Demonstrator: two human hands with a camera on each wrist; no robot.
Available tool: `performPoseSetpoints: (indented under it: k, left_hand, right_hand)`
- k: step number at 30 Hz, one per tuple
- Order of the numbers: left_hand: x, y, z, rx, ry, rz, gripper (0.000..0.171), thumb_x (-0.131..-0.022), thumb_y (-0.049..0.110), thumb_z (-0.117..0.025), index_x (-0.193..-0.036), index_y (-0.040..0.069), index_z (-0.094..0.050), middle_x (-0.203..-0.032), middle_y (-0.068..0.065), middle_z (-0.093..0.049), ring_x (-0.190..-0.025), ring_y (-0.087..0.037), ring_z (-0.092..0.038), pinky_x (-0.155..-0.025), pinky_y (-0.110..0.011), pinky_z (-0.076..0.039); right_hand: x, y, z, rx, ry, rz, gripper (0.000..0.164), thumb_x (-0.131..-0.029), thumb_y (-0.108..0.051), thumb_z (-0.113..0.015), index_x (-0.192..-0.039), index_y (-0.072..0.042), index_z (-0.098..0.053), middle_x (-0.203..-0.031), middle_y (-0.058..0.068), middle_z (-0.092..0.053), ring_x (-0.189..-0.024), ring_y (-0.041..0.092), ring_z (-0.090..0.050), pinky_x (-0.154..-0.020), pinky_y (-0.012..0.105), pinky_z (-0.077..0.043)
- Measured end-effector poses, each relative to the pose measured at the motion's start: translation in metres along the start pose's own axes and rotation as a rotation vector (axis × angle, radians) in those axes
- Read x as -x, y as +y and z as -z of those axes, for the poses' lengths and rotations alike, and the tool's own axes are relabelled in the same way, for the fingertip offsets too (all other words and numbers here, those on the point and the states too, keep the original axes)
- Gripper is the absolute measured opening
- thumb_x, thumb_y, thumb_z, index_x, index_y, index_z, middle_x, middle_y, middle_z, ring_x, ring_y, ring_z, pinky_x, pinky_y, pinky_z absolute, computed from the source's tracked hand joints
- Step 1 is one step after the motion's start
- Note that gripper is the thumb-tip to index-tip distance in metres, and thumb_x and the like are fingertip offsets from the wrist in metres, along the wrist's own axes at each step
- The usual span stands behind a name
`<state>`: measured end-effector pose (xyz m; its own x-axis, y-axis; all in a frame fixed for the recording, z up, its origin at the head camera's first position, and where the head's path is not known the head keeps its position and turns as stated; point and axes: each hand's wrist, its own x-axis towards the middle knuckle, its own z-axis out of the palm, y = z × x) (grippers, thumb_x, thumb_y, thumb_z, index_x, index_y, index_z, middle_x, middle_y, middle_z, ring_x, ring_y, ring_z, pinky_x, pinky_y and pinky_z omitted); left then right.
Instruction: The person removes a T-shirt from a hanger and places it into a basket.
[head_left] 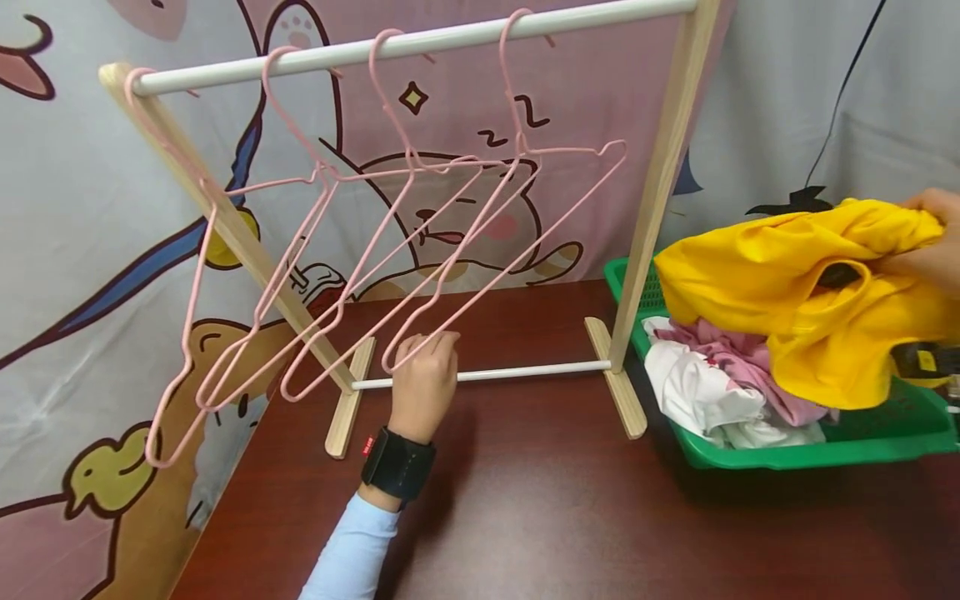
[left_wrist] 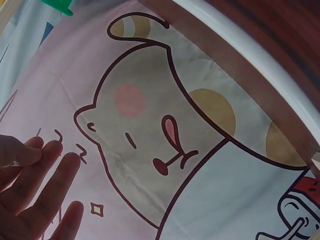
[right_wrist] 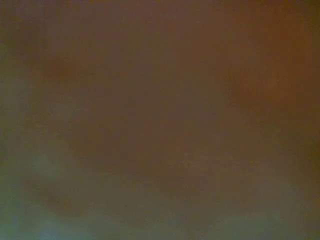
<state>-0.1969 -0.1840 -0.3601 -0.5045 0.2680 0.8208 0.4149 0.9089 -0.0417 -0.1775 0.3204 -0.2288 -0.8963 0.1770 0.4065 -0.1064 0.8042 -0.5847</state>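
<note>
At the right edge of the head view my right hand (head_left: 936, 242) grips a bunched yellow garment (head_left: 738, 279) and holds it above a green basket (head_left: 810, 457). A white garment (head_left: 693, 385) and a pink garment (head_left: 753, 354) lie crumpled in the basket. My left hand (head_left: 424, 379) is at the lower corner of the rightmost pink hanger (head_left: 562, 151); whether they touch I cannot tell. In the left wrist view the left hand (left_wrist: 37, 197) has loosely bent, parted fingers with nothing between them. The right wrist view is dark and blurred.
Several pink hangers hang from the white top rod (head_left: 450, 37) of a wooden rack (head_left: 663, 175). The rack's lower bar (head_left: 532, 372) runs behind my left hand. Under everything is a dark red table (head_left: 540, 517), with a cartoon-print cloth (head_left: 450, 108) behind.
</note>
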Motion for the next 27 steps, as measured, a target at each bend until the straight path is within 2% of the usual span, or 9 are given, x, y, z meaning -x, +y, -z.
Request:
performPoseSetpoints:
  k: [2,4,5,7,10,14,21,23,27]
  left_hand:
    - [0.001,0.0,0.0,0.014,-0.01,0.005,0.017,-0.078,-0.001,-0.061,-0.091,0.005,-0.069,-0.083,-0.004,-0.071,-0.075,-0.022,-0.066,-0.08,-0.04,-0.049]
    - [0.002,0.0,-0.001,0.024,-0.01,0.006,0.017,-0.078,-0.002,-0.06,-0.091,0.005,-0.069,-0.084,-0.004,-0.071,-0.074,-0.02,-0.067,-0.081,-0.04,-0.05]
    - [0.002,0.0,-0.002,0.025,-0.01,0.005,0.017,-0.078,-0.002,-0.06,-0.091,0.005,-0.069,-0.084,-0.004,-0.071,-0.074,-0.019,-0.067,-0.081,-0.04,-0.05]
    - [0.003,0.001,-0.003,0.021,-0.011,0.006,0.017,-0.079,-0.002,-0.06,-0.091,0.005,-0.069,-0.084,-0.004,-0.071,-0.074,-0.019,-0.067,-0.081,-0.039,-0.05]
    - [0.003,0.002,-0.004,0.008,-0.008,0.005,0.017,-0.079,-0.001,-0.059,-0.09,0.006,-0.069,-0.083,-0.003,-0.071,-0.075,-0.02,-0.066,-0.081,-0.038,-0.049]
    - [0.005,0.001,-0.005,-0.012,-0.006,0.002,0.016,-0.079,0.0,-0.06,-0.091,0.007,-0.069,-0.082,-0.004,-0.071,-0.076,-0.021,-0.066,-0.081,-0.037,-0.048]
    - [0.007,0.0,-0.007,0.017,-0.003,-0.002,0.016,-0.078,-0.001,-0.06,-0.09,0.006,-0.069,-0.082,-0.003,-0.071,-0.074,-0.02,-0.066,-0.081,-0.04,-0.05]
    - [0.007,-0.001,-0.008,0.031,-0.009,-0.001,0.017,-0.079,-0.002,-0.059,-0.091,0.005,-0.069,-0.083,-0.003,-0.071,-0.075,-0.02,-0.066,-0.081,-0.04,-0.05]
    - [0.006,-0.001,-0.008,0.035,-0.017,-0.005,0.018,-0.08,-0.002,-0.058,-0.091,0.005,-0.069,-0.084,-0.004,-0.07,-0.077,-0.02,-0.066,-0.082,-0.041,-0.049]
  right_hand:
    - [0.003,-0.011,-0.006,0.13,-0.035,-0.062,0.034,-0.072,0.006,-0.068,-0.099,-0.006,-0.052,-0.068,-0.014,-0.045,-0.062,0.001,-0.038,-0.052,0.016,-0.028]
    - [0.006,-0.023,-0.013,0.216,-0.093,-0.11,0.047,-0.074,0.005,-0.066,-0.111,0.014,-0.038,-0.079,0.01,-0.052,-0.069,0.019,-0.045,-0.058,0.025,-0.034]
    - [0.007,-0.027,-0.018,0.238,-0.121,-0.118,0.049,-0.076,0.003,-0.065,-0.114,0.015,-0.036,-0.088,0.021,-0.051,-0.074,0.029,-0.045,-0.061,0.031,-0.037]
    - [0.008,-0.034,-0.027,0.282,-0.181,-0.136,0.054,-0.079,-0.001,-0.063,-0.12,0.015,-0.032,-0.102,0.039,-0.039,-0.084,0.045,-0.038,-0.067,0.045,-0.038]
    - [0.01,-0.039,-0.042,0.29,-0.262,-0.134,0.06,-0.083,-0.007,-0.061,-0.126,0.016,-0.026,-0.109,0.042,-0.034,-0.092,0.049,-0.034,-0.076,0.06,-0.036]
    - [0.014,-0.039,-0.06,0.278,-0.337,-0.178,0.066,-0.086,-0.016,-0.06,-0.13,0.014,-0.021,-0.114,0.044,-0.025,-0.094,0.053,-0.031,-0.078,0.067,-0.037]
    - [0.021,-0.032,-0.09,0.346,-0.392,-0.211,0.071,-0.086,-0.022,-0.063,-0.13,0.013,-0.019,-0.115,0.05,-0.019,-0.092,0.062,-0.029,-0.073,0.075,-0.036]
    - [0.022,-0.032,-0.101,0.361,-0.454,-0.249,0.071,-0.088,-0.023,-0.059,-0.134,0.009,-0.017,-0.117,0.049,-0.017,-0.093,0.064,-0.028,-0.072,0.077,-0.036]
    - [0.023,-0.031,-0.12,0.374,-0.6,-0.32,0.06,-0.096,-0.024,-0.044,-0.138,0.003,-0.012,-0.117,0.046,-0.014,-0.095,0.063,-0.028,-0.07,0.079,-0.034]
